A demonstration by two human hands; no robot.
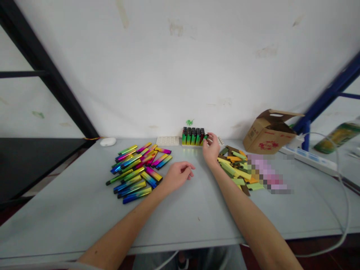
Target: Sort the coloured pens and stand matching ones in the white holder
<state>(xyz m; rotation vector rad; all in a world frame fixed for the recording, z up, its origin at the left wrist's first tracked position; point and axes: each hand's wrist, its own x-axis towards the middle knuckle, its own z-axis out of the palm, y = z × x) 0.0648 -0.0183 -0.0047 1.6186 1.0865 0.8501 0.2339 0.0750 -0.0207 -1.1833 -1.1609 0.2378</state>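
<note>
Metallic multicoloured lighters stand upright in rows in a white tray (191, 146) by the wall. At the right end of these rows, my right hand (211, 149) has its fingers closed around a lighter (206, 137), mostly hidden by the fingertips. My left hand (180, 174) is over the middle of the table, loosely curled, with nothing visible in it. To its left lies a loose pile of shiny rainbow-coloured lighters (135, 176). Right of my right forearm is another pile of lighters (239, 170), in matte green, yellow, orange and brown.
An empty white tray (168, 141) lies left of the filled one. On the right are an open cardboard box (268, 133), a power strip (312, 159), a bottle (339, 135) and a white cable (347, 202). A white case (108, 141) sits at the back left.
</note>
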